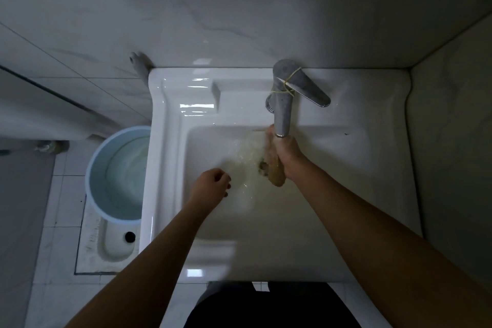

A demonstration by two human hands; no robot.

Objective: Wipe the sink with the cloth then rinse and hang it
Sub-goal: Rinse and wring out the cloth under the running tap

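A white ceramic sink (170, 168) fills the middle of the view. Its chrome faucet (282, 104) stands at the back with the lever turned to the right, and water is splashing into the basin. My right hand (288, 153) is closed around a bunched yellowish-brown cloth (275, 170) directly under the spout. The cloth hangs down from my fist over the drain (263, 166). My left hand (213, 186) hovers over the basin's left part with fingers curled loosely, holding nothing.
A light blue bucket (93, 176) with water stands on the floor left of the sink, over a squat toilet pan (111, 247). Tiled walls close in behind and to the right. A yellow rubber band wraps the faucet body.
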